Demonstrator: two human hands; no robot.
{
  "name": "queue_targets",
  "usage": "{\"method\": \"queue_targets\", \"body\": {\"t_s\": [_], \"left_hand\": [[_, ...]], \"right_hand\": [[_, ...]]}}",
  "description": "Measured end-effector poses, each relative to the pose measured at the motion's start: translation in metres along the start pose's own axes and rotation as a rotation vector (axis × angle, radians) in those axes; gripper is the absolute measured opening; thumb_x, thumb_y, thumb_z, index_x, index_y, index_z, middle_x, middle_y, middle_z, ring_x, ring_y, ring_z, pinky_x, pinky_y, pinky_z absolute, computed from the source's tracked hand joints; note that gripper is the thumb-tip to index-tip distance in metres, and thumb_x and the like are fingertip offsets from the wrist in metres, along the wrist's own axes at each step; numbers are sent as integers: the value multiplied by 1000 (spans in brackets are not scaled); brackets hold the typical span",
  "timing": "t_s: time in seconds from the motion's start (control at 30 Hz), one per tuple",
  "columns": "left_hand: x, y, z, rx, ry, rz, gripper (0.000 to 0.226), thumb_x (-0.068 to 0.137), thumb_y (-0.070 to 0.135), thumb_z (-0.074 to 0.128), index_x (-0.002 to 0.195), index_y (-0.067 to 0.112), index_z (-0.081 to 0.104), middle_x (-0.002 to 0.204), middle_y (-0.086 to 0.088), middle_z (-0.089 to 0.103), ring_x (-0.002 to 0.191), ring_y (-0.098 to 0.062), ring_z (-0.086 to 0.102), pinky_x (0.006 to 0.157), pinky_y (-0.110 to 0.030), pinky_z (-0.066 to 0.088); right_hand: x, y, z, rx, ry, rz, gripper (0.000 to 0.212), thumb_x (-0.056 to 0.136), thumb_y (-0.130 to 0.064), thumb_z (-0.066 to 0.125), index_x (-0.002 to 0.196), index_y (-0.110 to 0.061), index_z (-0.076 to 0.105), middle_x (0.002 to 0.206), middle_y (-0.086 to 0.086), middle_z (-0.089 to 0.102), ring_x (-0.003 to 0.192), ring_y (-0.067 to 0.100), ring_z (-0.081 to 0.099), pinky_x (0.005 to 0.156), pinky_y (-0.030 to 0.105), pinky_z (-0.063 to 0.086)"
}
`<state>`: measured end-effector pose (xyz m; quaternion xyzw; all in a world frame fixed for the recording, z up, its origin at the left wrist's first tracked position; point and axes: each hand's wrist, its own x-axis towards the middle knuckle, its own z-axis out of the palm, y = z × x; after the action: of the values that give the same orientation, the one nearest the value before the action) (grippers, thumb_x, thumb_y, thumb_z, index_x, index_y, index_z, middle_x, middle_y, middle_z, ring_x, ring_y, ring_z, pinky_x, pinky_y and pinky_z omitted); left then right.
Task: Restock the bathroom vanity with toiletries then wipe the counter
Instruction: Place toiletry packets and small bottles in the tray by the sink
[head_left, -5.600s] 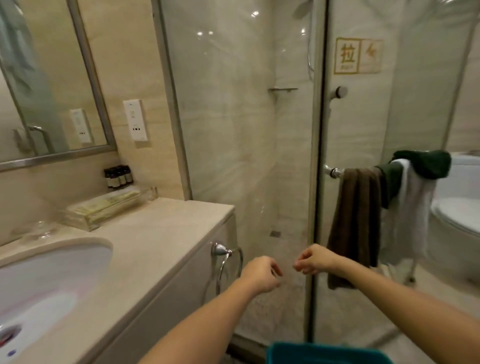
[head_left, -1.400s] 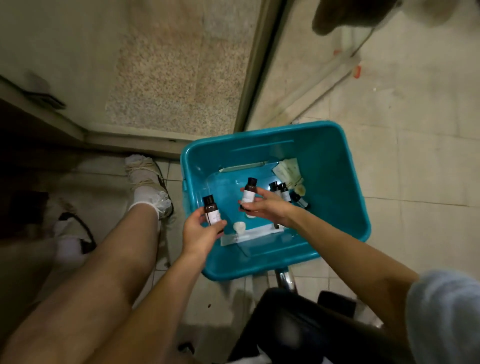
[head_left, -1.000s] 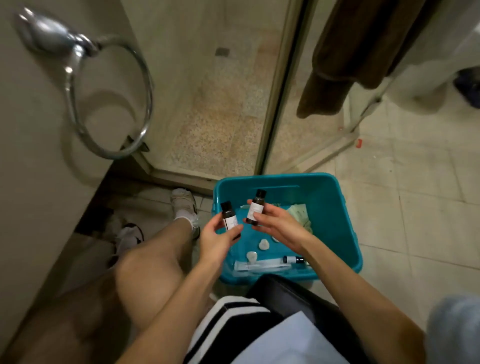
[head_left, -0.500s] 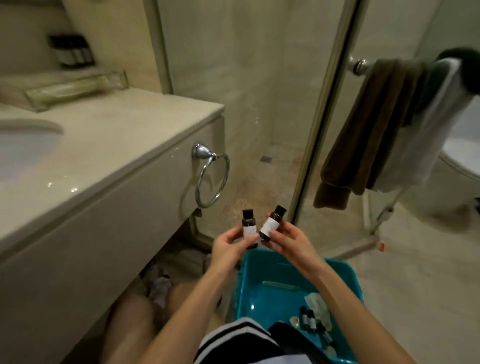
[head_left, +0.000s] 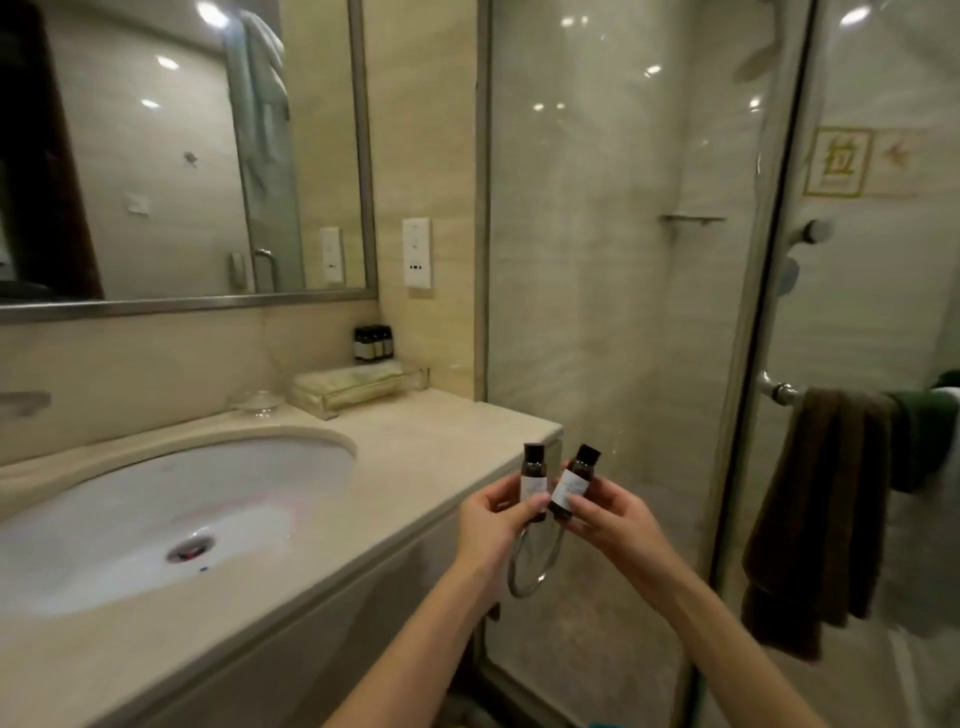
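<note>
Both forearms bare as far as the view shows; left hand (head_left: 491, 525) and right hand (head_left: 615, 519) bare too.

counter (head_left: 426, 447) | back: clear tray (head_left: 363, 391), dark bottles (head_left: 373, 343), glass dish (head_left: 258, 403) | sink (head_left: 156, 493) inset

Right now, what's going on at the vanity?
A person stands at the bathroom counter with a small dark bottle in each hand. The left hand grips the upright bottle; the right hand grips the tilted bottle. Both are held in the air near the counter's right end, not yet set down. A row of similar bottles stands in the back corner behind a clear tray. No wiping is under way.
</note>
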<state>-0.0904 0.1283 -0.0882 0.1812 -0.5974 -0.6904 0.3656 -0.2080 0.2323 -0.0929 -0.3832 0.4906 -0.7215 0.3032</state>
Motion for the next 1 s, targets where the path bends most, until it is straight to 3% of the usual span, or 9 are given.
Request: {"method": "queue_targets", "body": {"t_s": [0.07, 0.13, 0.2, 0.33, 0.5, 0.63, 0.7, 0.87, 1.0], "left_hand": [[10, 30, -10, 23, 25, 59, 31, 79, -1, 70, 109, 5, 68, 96, -7, 74, 79, -8, 70, 70, -16, 55], [18, 56, -22, 41, 43, 99, 27, 79, -1, 70, 104, 10, 69, 85, 2, 74, 71, -3, 69, 64, -13, 52], [28, 75, -36, 52, 65, 124, 24, 80, 0, 69, 100, 14, 70, 82, 5, 74, 70, -5, 67, 65, -14, 53], [56, 100, -67, 89, 112, 145, 28, 80, 1, 69, 105, 13, 69, 95, -2, 74, 82, -10, 67, 68, -14, 54], [115, 110, -109, 162, 171, 89, 24, 78, 0, 70, 96, 16, 72, 87, -1, 75, 79, -11, 68, 65, -15, 52], [180, 106, -143, 239, 213, 48, 23, 77, -5, 69, 84, 16, 72, 74, 2, 75, 69, -12, 67, 63, -18, 54], [214, 99, -161, 272, 248, 29, 22, 75, -6, 71, 87, 13, 72, 75, 1, 75, 67, -12, 68, 65, -20, 55], [288, 80, -201, 342, 351, 33, 26, 73, 0, 75, 97, 11, 71, 88, -3, 74, 78, -13, 69, 67, -19, 55], [345, 58, -229, 423, 426, 38, 30, 69, 8, 80, 98, 14, 71, 91, -1, 73, 88, -19, 70, 83, -35, 57]], "right_hand": [[21, -19, 20, -19, -39, -33, 64, 63, -29, 84, 118, -5, 60, 111, 14, 69, 97, 24, 69, 75, 25, 57], [43, -34, 40, -35, -68, -47, 35, 82, -8, 67, 116, -5, 59, 109, 14, 69, 92, 21, 69, 74, 22, 56], [66, -42, 60, -58, -90, -47, 26, 88, 3, 56, 111, -7, 61, 106, 12, 69, 88, 18, 69, 72, 21, 56], [115, -43, 94, -71, -153, -13, 25, 87, 1, 58, 108, -13, 63, 101, 5, 73, 93, 18, 69, 81, 26, 55], [186, -28, 123, -141, -199, 33, 25, 89, -6, 61, 112, -16, 63, 106, 3, 72, 100, 19, 68, 88, 31, 54], [255, -2, 140, -205, -206, 55, 26, 89, -8, 61, 112, -18, 63, 103, 0, 73, 98, 16, 69, 85, 28, 55], [288, 12, 147, -228, -213, 60, 26, 89, -10, 61, 112, -22, 61, 103, -1, 73, 97, 13, 69, 85, 26, 55], [367, 44, 163, -282, -260, 48, 27, 89, -8, 62, 101, -32, 61, 91, -10, 73, 89, 5, 69, 77, 21, 56], [426, 75, 168, -346, -250, -12, 27, 88, -1, 60, 100, -25, 62, 87, -12, 68, 81, 5, 66, 66, 10, 50]]}}
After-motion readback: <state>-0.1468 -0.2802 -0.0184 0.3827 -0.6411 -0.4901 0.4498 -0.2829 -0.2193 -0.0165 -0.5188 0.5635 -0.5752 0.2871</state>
